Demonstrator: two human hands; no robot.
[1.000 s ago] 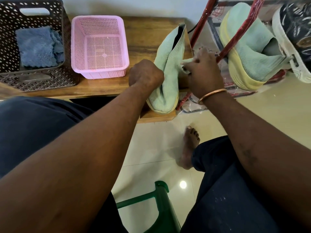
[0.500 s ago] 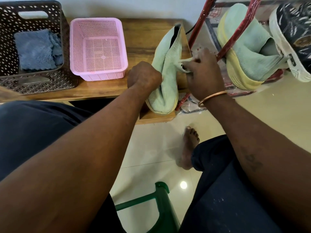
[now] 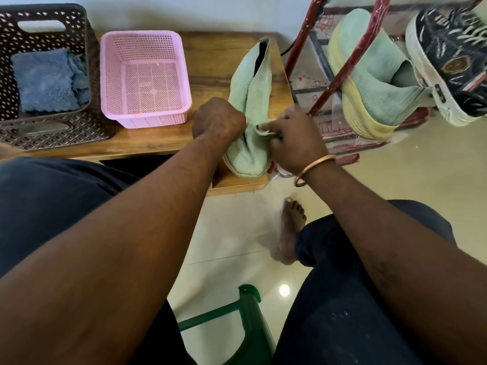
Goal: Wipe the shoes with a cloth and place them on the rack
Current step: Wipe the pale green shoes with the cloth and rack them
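My right hand point(image 3: 295, 139), grip pinching the cloth point(image 3: 263, 129), had slid down the green shoe point(image 3: 250, 96) toward its toe. My left hand point(image 3: 218, 121) stayed clamped on the shoe at the counter's point(image 3: 210, 61) right edge. I was still wiping, so the rack point(image 3: 342, 63) had to wait.

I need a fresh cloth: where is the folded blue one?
In the head view, the folded blue cloth lies inside the dark brown perforated plastic basket at the wooden table's left end, beside the pink plastic basket.
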